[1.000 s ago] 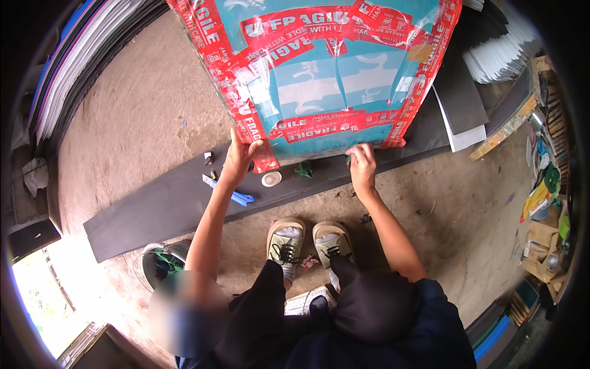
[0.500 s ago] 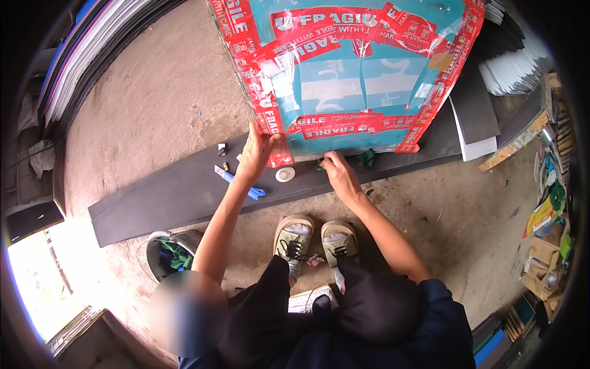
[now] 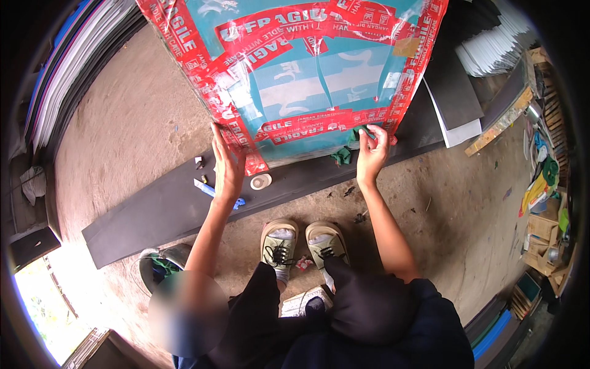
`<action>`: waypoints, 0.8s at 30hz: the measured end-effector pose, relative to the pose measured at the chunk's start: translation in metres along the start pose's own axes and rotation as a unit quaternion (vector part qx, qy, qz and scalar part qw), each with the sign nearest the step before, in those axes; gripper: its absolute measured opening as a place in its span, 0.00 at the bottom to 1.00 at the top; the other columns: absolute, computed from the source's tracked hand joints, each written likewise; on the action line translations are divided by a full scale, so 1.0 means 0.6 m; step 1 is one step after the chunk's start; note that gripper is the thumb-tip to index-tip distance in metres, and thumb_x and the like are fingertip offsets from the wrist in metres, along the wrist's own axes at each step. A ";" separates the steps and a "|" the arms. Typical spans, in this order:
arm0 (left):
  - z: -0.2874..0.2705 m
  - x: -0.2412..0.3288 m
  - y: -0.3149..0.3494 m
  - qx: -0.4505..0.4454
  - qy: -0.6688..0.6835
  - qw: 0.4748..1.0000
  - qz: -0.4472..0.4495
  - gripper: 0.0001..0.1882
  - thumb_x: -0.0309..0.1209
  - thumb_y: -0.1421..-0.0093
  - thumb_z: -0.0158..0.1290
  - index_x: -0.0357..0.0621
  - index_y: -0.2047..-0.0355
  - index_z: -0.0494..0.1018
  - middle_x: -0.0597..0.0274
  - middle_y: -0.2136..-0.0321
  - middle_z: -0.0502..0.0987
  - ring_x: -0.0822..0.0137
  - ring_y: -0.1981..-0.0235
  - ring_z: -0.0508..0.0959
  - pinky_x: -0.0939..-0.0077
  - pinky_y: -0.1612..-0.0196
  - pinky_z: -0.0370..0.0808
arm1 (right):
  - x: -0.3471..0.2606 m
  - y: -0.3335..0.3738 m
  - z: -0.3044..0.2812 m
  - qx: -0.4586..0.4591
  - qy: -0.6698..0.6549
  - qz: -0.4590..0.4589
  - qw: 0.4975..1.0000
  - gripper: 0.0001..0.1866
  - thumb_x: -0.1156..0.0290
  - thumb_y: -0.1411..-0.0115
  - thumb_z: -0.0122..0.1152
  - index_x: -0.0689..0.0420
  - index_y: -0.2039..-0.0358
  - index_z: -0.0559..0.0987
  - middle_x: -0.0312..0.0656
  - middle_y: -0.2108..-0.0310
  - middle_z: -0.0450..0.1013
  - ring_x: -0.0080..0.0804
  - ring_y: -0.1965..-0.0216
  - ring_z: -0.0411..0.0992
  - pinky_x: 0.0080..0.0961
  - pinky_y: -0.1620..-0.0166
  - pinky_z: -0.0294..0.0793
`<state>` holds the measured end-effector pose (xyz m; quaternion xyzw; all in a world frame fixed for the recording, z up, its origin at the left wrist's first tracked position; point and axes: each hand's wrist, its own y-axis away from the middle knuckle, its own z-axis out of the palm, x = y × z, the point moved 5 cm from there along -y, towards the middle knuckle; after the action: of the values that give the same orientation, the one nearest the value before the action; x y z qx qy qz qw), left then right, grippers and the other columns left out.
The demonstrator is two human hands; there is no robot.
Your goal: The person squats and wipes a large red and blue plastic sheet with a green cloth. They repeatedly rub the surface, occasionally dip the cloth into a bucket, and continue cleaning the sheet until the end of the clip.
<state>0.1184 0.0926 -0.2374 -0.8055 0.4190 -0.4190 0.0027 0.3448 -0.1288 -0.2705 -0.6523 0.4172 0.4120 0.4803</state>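
A flat turquoise package point(image 3: 289, 144) with red-and-white tape along its edges stands tilted in front of me, under a clear shiny wrap. My left hand point(image 3: 226, 163) lies along its left edge near the lower corner, fingers nearly straight and touching it. At the lower right edge, my right hand point(image 3: 373, 154) is closed in a pinch at a green scrap point(image 3: 354, 134), partly hidden by the fingers. Another crumpled green piece point(image 3: 342, 156) lies by the package's bottom edge. Near my left hand are a blue cutter knife point(image 3: 204, 187) and a white tape roll point(image 3: 261, 182).
A long black board point(image 3: 141, 221) lies on the concrete floor beneath the package. A bucket point(image 3: 147, 270) with green scraps stands at left. Sheet stacks point(image 3: 80, 67) rise at far left; white sheets point(image 3: 495, 52) lie at far right. A wooden-edged frame point(image 3: 501, 129) and clutter line the right.
My right hand has moved rightward along the package's bottom edge with a green scrap. My left hand's fingers have straightened along the left edge. The view has shifted, so the scene sits farther left.
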 end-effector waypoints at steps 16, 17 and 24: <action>0.008 -0.031 -0.004 -0.047 0.017 0.999 -0.015 0.45 0.17 0.47 0.49 0.36 0.38 0.30 0.34 0.39 0.40 0.40 0.38 0.47 0.59 0.40 0.54 | -0.099 0.109 0.187 -0.284 0.032 -0.344 0.894 0.14 0.83 0.57 0.57 0.61 0.67 0.75 0.42 0.64 0.69 0.38 0.61 0.69 0.30 0.59 0.71; 0.008 -0.033 -0.006 -0.059 0.033 0.997 -0.026 0.46 0.17 0.47 0.49 0.36 0.38 0.29 0.34 0.39 0.39 0.40 0.38 0.46 0.59 0.39 0.53 | -0.098 0.107 0.188 -0.292 0.040 -0.336 0.895 0.12 0.82 0.56 0.57 0.62 0.67 0.75 0.41 0.65 0.69 0.38 0.60 0.69 0.31 0.60 0.71; 0.000 -0.029 0.007 -0.076 0.030 0.996 -0.026 0.45 0.20 0.43 0.46 0.44 0.37 0.25 0.39 0.38 0.35 0.46 0.38 0.49 0.60 0.46 0.65 | -0.040 0.048 0.068 -0.073 0.119 -0.251 0.958 0.12 0.89 0.57 0.60 0.61 0.71 0.77 0.41 0.70 0.70 0.36 0.64 0.69 0.28 0.66 0.72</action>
<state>0.1105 0.1016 -0.2507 -0.8012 0.4284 -0.4098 -0.0816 0.3049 -0.0911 -0.2642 -0.8140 0.2626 0.2269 0.4659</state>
